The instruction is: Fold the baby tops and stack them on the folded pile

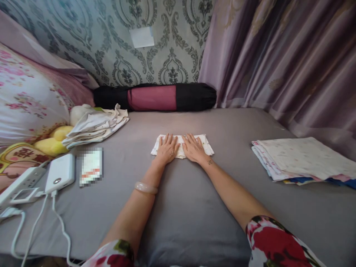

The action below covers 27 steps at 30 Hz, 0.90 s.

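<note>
A small white folded cloth [206,145] with a faint print lies flat on the grey sheet [178,196]. My left hand [167,148] rests palm down on its left half, fingers stretched out. On the right half lies my right hand [194,149], also flat with fingers spread. Both hands touch the cloth from above and cover much of it, so its middle shows only partly. To the right is a stack of folded printed cloths [306,157], and at the left a looser pile of pale cloths [97,126].
A white power bank [60,172] with cables, a power strip [23,185] and a blurred-out flat object [91,167] lie at the left. Behind them are yellow plush toys [52,142] and a floral pillow [27,96]. A black and maroon roll bag [152,97] lies along the wall.
</note>
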Available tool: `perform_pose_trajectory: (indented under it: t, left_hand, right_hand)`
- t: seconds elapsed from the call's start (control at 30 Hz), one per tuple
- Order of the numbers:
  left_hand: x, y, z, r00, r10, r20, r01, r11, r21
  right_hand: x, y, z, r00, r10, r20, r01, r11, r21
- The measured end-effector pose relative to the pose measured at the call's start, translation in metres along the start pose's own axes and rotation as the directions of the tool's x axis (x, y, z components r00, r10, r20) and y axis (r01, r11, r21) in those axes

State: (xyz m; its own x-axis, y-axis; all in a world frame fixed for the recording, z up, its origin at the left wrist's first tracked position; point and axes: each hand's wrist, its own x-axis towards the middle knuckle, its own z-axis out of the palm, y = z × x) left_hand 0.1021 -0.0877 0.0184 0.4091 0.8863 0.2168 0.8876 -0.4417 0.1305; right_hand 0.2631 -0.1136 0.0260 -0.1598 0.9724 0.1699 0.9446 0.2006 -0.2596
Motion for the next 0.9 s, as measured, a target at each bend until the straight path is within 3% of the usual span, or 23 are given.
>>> perform_pose_trajectory:
  t: [0.1, 0.4, 0.53, 0.67, 0.8, 0.9]
  left_hand:
    - [0.0, -0.001, 0.004, 0.997, 0.006, 0.083, -0.007, 1.0, 0.004]
    - [0.0, 0.0, 0.003, 0.997, -0.001, 0.072, 0.002, 1.0, -0.001]
    - [-0.002, 0.0, -0.003, 1.0, 0.018, 0.013, -0.019, 1.0, 0.008]
    - [0.0, -0.006, -0.003, 0.995, -0.053, -0.089, 0.055, 0.998, 0.026]
    - [0.001, -0.014, 0.005, 0.994, -0.111, 0.0, 0.111, 0.994, 0.02]
    - [0.001, -0.015, 0.007, 0.994, -0.111, 0.009, 0.111, 0.994, 0.019]
  right_hand:
    - [-0.001, 0.001, 0.003, 1.0, 0.0, 0.026, 0.0, 1.0, -0.007]
    - [0.0, 0.002, 0.005, 1.0, 0.0, 0.025, 0.001, 1.0, -0.02]
    - [-0.001, 0.003, 0.002, 1.0, 0.013, 0.026, -0.012, 1.0, -0.021]
    - [0.0, 0.009, 0.002, 0.997, 0.054, -0.052, -0.057, 0.997, -0.06]
    - [0.0, 0.014, 0.007, 0.996, 0.089, -0.004, -0.089, 0.994, -0.056]
    - [0.0, 0.014, 0.009, 0.996, 0.092, 0.014, -0.091, 0.994, -0.054]
